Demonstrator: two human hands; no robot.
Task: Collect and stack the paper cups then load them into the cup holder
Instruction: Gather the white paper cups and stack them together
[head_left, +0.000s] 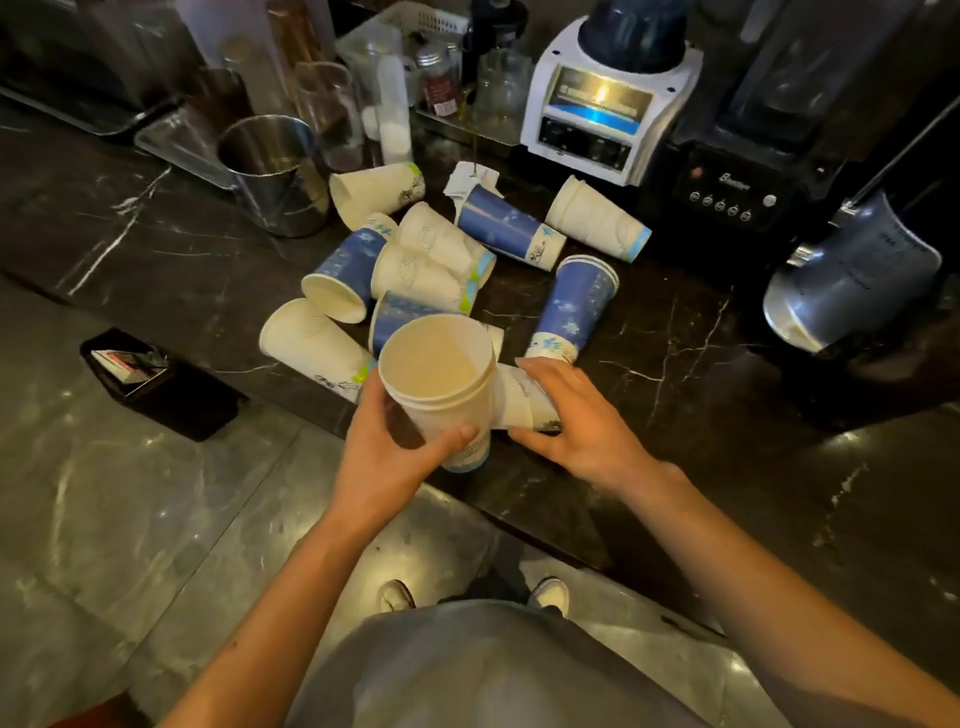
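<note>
A stack of white paper cups (441, 384) stands upright, mouth open, well in front of the white blender (597, 104). A white cup (511, 408) lies sideways against it. Nearer the blender, blue and white cups (421, 275) (some nested) lie toppled.

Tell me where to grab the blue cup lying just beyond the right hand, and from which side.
Take the blue cup round its middle, from above, likely with the right hand once it lets go of the white cup it grips. The blue cup lies on its side, rim pointing away, with bare counter along both long sides, so thumb and fingers should fit.
</note>
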